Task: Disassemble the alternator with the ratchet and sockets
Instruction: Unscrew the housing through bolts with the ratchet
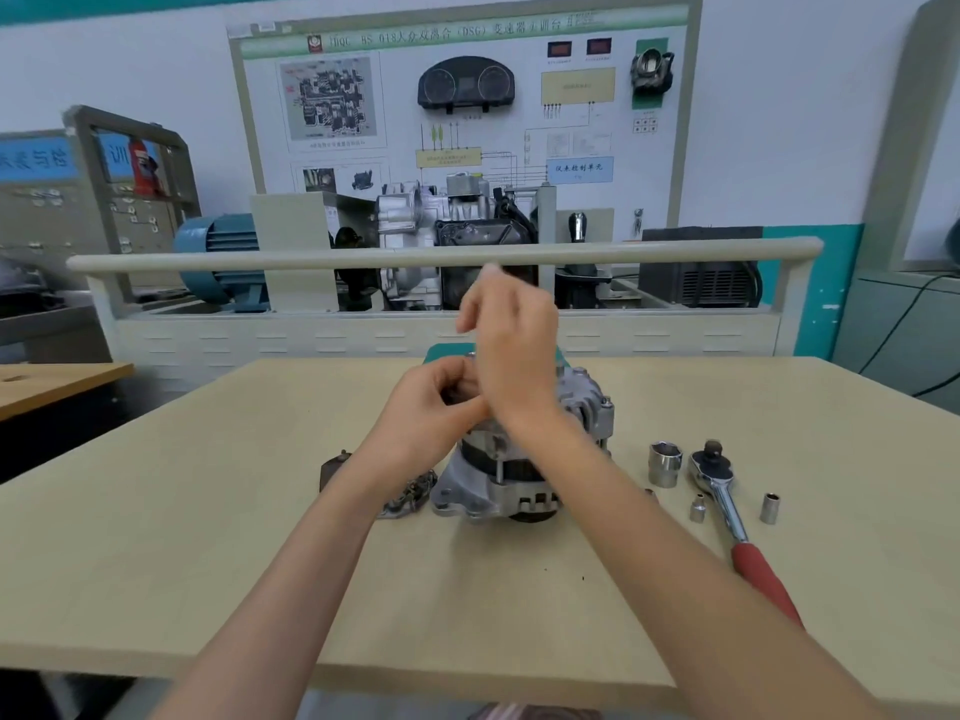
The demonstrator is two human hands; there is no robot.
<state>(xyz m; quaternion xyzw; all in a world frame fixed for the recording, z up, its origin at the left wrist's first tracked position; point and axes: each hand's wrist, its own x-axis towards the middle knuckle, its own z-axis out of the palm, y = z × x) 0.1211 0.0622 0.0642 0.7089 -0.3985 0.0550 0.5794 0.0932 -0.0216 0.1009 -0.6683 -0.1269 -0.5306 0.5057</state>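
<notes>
From the head camera, the alternator (519, 475) stood near the middle of the pale wooden table (208, 563), its silver housing partly hidden behind both forearms, which crossed in front of it. The left hand (431, 402) sat at the top of the alternator with fingers curled inward around something small at the upper end; what it pinched could not be made out. The right hand (511, 335) was raised above the unit, blurred by motion, fingers loosely bent, and whether it held anything could not be told. Just left of the alternator, touching the tabletop, lay one removed dark plate-like part (335, 467) and one ringed metal component (410, 498), both partly covered by the left wrist. To the right lay one ratchet (727, 506) with a chrome head and red grip, its handle pointing toward the near right edge. Three sockets stood upright around it: one large socket (665, 464) just left of the ratchet head, one small socket (697, 508) beside the shaft, and one small socket (769, 507) on the far side of the shaft. Beyond the table ran a cream rail (447, 254), and behind it a transmission training stand (457, 236) with one blue motor (223, 252) and a printed wall panel (467, 96).
</notes>
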